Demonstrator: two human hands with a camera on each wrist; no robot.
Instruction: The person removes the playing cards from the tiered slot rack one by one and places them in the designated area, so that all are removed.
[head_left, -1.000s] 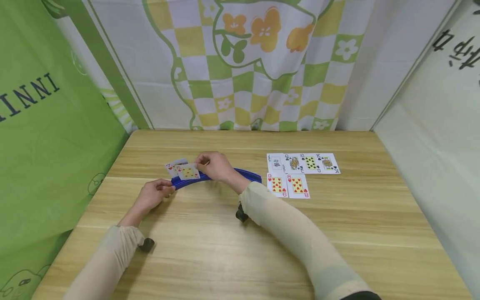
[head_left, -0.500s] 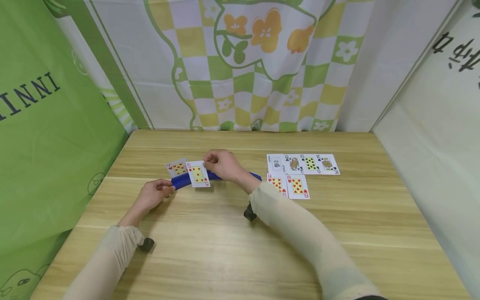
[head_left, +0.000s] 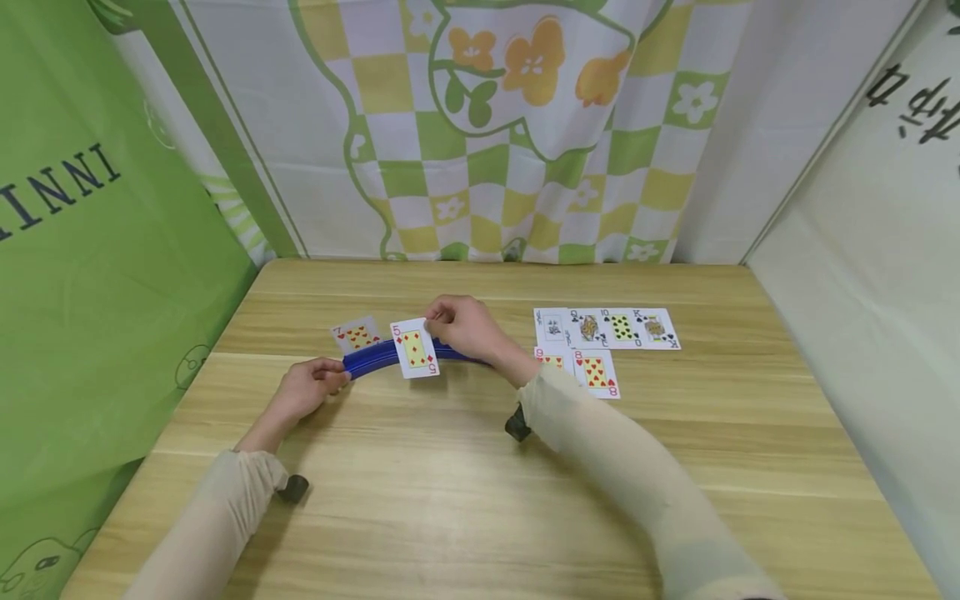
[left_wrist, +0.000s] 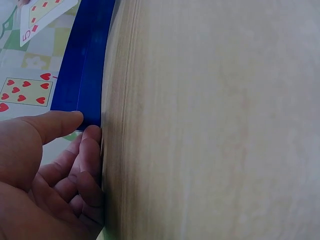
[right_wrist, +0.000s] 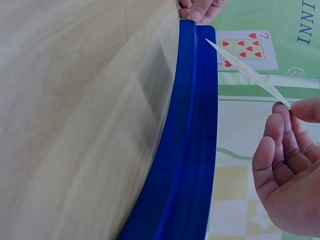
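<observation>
A curved blue card holder (head_left: pixel 371 359) lies on the table. My left hand (head_left: pixel 302 390) pinches its left end, thumb on top and fingertips at the end, as the left wrist view shows. Near that end a seven of hearts (head_left: pixel 356 335) stands in the holder, leaning back. Between thumb and fingertips my right hand (head_left: pixel 467 328) pinches a five of diamonds (head_left: pixel 415 348) by its upper right corner. The card is tilted in front of the holder's middle; in the right wrist view its edge (right_wrist: pixel 247 71) is apart from the slot. My right forearm hides the holder's right end.
On the wooden table (head_left: pixel 420 500), right of the holder, a joker (head_left: pixel 551 327), a queen (head_left: pixel 588 327), a ten (head_left: pixel 621 327) and a king (head_left: pixel 655 327) lie in a row. Below them are a nine (head_left: pixel 551 360) and an eight of hearts (head_left: pixel 596 372). A patterned curtain (head_left: pixel 525 192) hangs behind.
My right hand has moved to the right with the five of diamonds, which has turned more upright and uncovered the seven of hearts. My left hand has stayed on the holder's end.
</observation>
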